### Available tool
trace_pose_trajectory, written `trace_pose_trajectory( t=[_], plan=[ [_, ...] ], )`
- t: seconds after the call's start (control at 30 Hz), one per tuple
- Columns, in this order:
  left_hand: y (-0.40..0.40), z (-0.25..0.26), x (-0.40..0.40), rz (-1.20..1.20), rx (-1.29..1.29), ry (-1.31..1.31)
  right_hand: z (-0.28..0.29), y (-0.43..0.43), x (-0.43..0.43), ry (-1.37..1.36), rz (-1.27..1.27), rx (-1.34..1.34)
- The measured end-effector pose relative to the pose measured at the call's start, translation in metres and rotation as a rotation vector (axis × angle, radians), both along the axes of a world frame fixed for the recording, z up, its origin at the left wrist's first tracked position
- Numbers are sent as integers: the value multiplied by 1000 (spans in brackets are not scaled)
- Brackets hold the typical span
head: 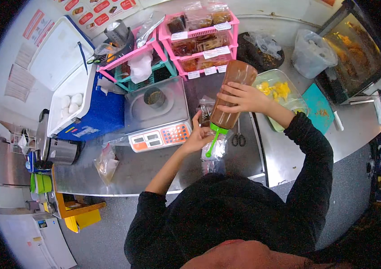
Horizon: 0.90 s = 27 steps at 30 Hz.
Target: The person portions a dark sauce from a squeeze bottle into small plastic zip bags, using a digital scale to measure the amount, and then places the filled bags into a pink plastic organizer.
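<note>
A large squeeze bottle of brown sauce is tipped cap-down in my right hand, whose fingers wrap its side. Its green cap ends in a long green nozzle that points down toward me. Beneath the nozzle is a small clear plastic bag. My left hand pinches the edge of this bag near the cap, index finger raised; the bottle and nozzle partly hide the contact. More clear packets lie just beyond. Scissors rest right of the bag.
Left of my hands stands a digital scale with a metal cup. Beyond are a blue cooler and pink tiered baskets. To the right are a tray of yellow pieces, a teal cutting board and a knife.
</note>
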<state>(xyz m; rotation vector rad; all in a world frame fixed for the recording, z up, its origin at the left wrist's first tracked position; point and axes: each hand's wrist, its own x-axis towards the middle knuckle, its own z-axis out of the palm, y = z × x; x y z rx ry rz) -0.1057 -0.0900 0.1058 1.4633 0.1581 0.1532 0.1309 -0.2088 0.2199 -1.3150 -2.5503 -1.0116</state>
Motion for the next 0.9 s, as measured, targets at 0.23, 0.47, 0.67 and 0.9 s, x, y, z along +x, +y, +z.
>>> trace_pose_trajectory(
  t=[0.23, 0.47, 0.67, 0.9],
  plan=[
    [-3, 6, 2, 38, -48, -30, 13, 4, -7, -13, 25, 48],
    [-4, 15, 5, 24, -54, -103, 19, 4, -7, 2, 50, 80],
    [-6, 29, 7, 44, -91, -97, 26, 3, -5, 1, 43, 76],
    [-7, 28, 8, 80, -67, -96, 25, 3, -5, 8, 37, 92]
  ],
)
